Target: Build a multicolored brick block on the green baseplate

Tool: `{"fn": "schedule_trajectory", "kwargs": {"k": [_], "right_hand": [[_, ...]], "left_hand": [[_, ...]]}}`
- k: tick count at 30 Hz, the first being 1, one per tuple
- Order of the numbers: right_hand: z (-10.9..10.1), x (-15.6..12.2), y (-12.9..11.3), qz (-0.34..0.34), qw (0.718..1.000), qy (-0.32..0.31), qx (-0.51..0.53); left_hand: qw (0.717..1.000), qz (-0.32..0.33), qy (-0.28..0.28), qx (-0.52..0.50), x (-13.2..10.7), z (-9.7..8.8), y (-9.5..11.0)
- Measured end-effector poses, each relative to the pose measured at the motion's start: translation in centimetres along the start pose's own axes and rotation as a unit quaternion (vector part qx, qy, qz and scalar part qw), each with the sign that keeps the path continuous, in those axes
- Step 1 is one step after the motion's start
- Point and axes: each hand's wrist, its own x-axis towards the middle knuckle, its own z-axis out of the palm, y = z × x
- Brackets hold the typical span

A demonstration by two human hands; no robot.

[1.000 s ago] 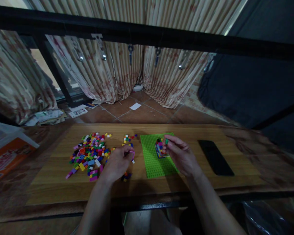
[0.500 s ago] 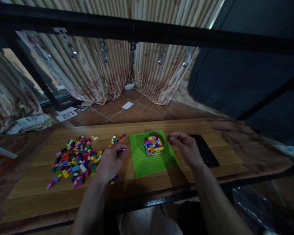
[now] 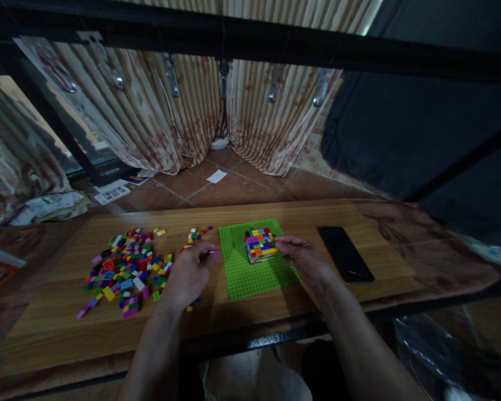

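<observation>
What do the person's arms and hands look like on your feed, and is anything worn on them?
The left forearm and right forearm are bare, with no sleeves in view. The left hand and right hand are ungloved. I see no watch, bracelet, cable or marking on either; the picture is too dim to rule out a thin ring.

Striped curtains point(image 3: 150, 125) hang beyond a white paper point(image 3: 216, 176) and a black phone point(image 3: 344, 254).
</observation>
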Motion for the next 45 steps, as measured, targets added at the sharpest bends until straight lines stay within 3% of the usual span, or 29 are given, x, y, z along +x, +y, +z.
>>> {"fn": "schedule_trajectory", "kwargs": {"k": [14,45], "right_hand": [[0.08,-0.48,-0.38,0.029,1.0,0.003,-0.002],[-0.53,0.28,-0.15,-0.031,0.999,-0.009,-0.035]], "left_hand": [[1.0,-0.007,0.005,-0.017,-0.11,-0.09,0.01],[1.0,0.0,0.013,0.002,-0.27,-0.01,-0.28]]}}
